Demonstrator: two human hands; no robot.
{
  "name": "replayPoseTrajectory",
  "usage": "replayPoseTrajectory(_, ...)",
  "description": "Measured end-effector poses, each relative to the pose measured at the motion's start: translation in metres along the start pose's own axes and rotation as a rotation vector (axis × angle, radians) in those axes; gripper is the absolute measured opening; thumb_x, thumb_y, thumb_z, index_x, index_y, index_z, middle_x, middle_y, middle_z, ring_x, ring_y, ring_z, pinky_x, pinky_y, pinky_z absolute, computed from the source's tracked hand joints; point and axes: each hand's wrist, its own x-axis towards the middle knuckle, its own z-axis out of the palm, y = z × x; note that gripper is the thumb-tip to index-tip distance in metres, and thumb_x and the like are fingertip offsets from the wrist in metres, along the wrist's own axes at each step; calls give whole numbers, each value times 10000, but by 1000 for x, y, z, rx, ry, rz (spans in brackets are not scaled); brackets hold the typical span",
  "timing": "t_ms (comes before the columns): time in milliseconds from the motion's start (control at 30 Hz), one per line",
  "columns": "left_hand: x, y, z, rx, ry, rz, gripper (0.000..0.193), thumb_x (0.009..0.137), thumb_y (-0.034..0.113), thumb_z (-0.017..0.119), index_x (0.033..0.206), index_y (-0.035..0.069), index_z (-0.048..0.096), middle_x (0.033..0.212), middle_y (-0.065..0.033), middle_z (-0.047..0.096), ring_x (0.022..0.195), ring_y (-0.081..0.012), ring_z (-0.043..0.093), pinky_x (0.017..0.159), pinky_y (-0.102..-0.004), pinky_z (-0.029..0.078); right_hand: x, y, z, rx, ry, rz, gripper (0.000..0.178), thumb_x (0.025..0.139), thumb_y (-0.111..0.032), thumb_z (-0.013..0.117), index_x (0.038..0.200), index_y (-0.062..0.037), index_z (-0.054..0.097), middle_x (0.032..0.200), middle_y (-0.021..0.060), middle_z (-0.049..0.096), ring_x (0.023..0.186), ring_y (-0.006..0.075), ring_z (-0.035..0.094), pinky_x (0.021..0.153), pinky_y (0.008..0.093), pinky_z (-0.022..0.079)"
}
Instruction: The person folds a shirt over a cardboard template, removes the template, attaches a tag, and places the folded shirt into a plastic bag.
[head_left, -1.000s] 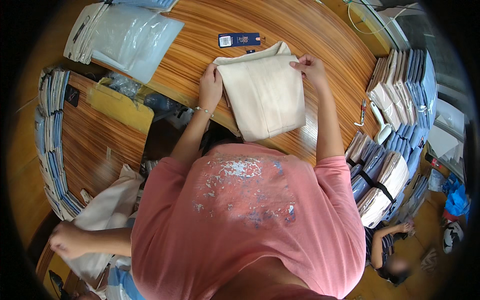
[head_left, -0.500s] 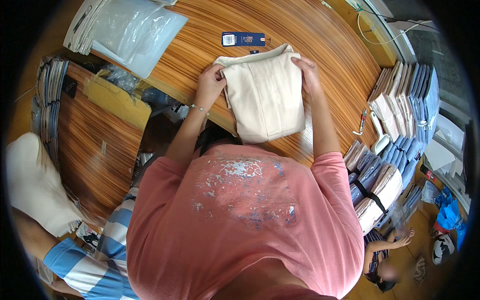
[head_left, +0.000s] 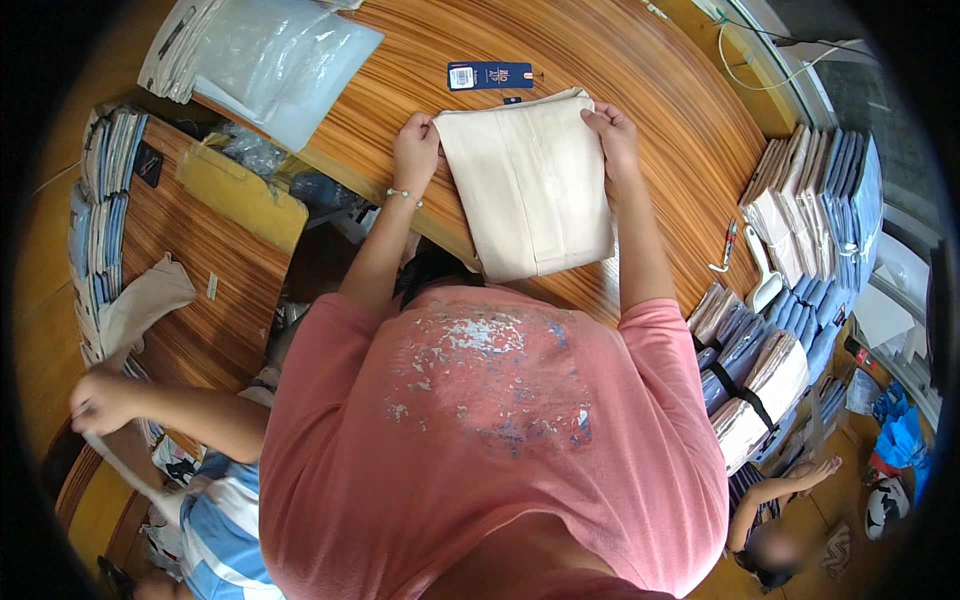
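A pair of folded cream trousers [head_left: 527,190] lies on the wood-grain table [head_left: 400,70] in front of me, its near end close to the table edge. My left hand [head_left: 416,152] pinches the far left corner. At the far right corner, my right hand [head_left: 612,142] grips the cloth with the thumb on top. A seam runs down the middle of the top layer, which looks smooth. Just beyond the far fold lies a navy hang tag [head_left: 490,76] with a white label and a string; a small dark tab [head_left: 512,100] shows between them.
Clear plastic bags [head_left: 270,70] lie at the far left. Bagged folded garments [head_left: 800,205] are stacked at the right, near a white-handled tool [head_left: 765,270] and a small red tool [head_left: 727,245]. A co-worker's arm [head_left: 200,410] moves at the lower left; another person [head_left: 775,520] is at the lower right.
My left hand has shifted slightly left and up, and the trousers' far edge is now pulled straighter and flatter. At lower left, the co-worker's arm has swung up and the pale cloth there has moved.
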Motion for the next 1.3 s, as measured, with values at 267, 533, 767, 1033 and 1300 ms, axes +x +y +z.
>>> replayPoseTrajectory(267,5,0,-2,-20,-28,-51,157,930,142,461,884,6,522,751,-77,610,593,-150,618,494,-269,537,9,-1,3,28,96,62,208,763,-12,663,969,11,650,831,80,664,679,139,614,629,266,503)
replayPoseTrajectory(533,-13,44,-15,-74,-180,-306,241,875,210,585,975,-3,533,852,-96,620,685,-159,626,578,-252,530,15,-15,-6,-439,-10,-101,398,695,-59,744,1072,11,636,787,23,625,639,108,554,592,244,461)
replayPoseTrajectory(767,-23,-2,6,1,-24,37,341,757,52,691,977,-33,445,712,-113,608,565,-162,614,463,-277,490,12,-9,0,-732,18,-202,430,664,-59,761,1073,-6,639,795,25,618,691,92,538,640,226,448)
replayPoseTrajectory(1033,4,15,-15,726,9,316,489,754,332,700,1005,-42,509,797,-180,617,729,-315,633,650,-388,495,18,-15,16,-983,216,-73,336,651,-177,773,899,-10,622,899,148,656,808,229,623,698,304,479)
replayPoseTrajectory(1300,18,65,-6,104,-330,274,229,782,113,699,896,-11,544,708,-84,622,628,-132,562,557,-235,432,-32,-52,-24,-264,33,-128,301,730,-176,746,965,-43,612,831,13,664,754,90,580,674,278,462)
